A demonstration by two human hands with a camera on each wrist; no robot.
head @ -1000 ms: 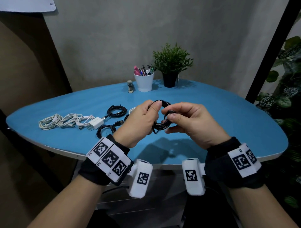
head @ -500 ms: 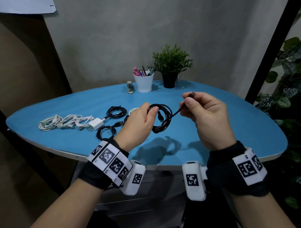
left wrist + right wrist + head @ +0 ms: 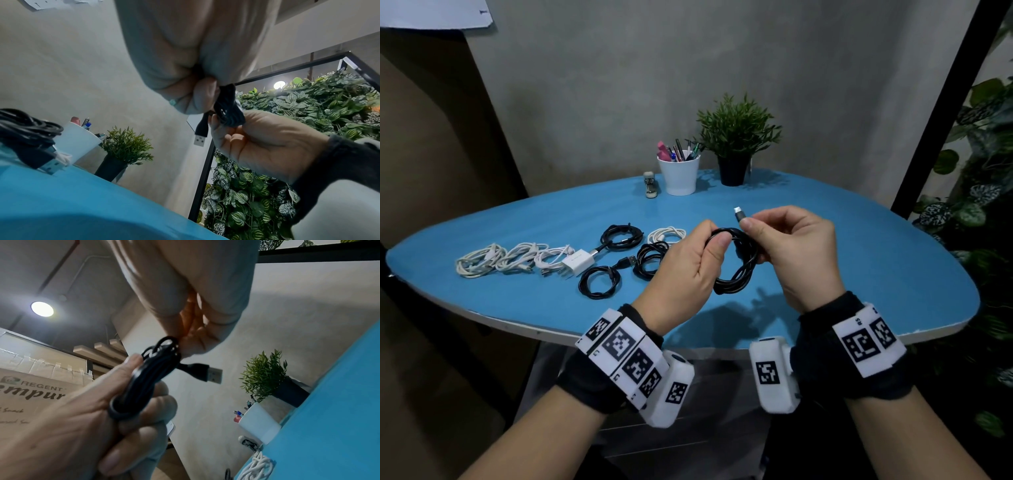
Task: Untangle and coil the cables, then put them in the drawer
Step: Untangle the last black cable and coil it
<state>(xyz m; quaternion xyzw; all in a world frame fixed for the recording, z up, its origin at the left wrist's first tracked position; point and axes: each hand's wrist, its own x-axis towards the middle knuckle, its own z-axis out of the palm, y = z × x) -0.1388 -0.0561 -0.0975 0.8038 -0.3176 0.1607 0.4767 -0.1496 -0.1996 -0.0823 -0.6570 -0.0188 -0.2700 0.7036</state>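
Hands meet above the near edge of the blue table (image 3: 859, 260). Left hand (image 3: 681, 270) grips the black coil (image 3: 739, 270) at its 9 o'clock side, thumb on top, fingers curled through the loop. Right hand (image 3: 798, 253) is at the coil's 2 o'clock, thumb and forefinger pinching the cable's small plug (image 3: 738, 213), whose metal tip points up toward 11 o'clock. The other fingers are curled; right wrist view shows them touching the coil strands (image 3: 152, 374).

Coil is held in the air, clear of the table, roughly upright. A USB-A plug (image 3: 200, 138) sticks out of the bundle between the two hands, visible in both wrist views (image 3: 207, 374).

On the table at 9 to 10 o'clock from the hands:
- three black coils: far one (image 3: 621, 236), middle one (image 3: 650, 255) just beside the left hand, near one (image 3: 599, 281)
- a white coil (image 3: 666, 234) behind the left hand, partly hidden
- a row of white coils (image 3: 500, 258) further left, ending at a white charger (image 3: 577, 262)

At 12 o'clock on the far edge: white cup (image 3: 678, 176) with pens, potted plant (image 3: 736, 144) just right of it, small stapler-like item (image 3: 650, 185) left of the cup.

Drawer can't be made out in any view.
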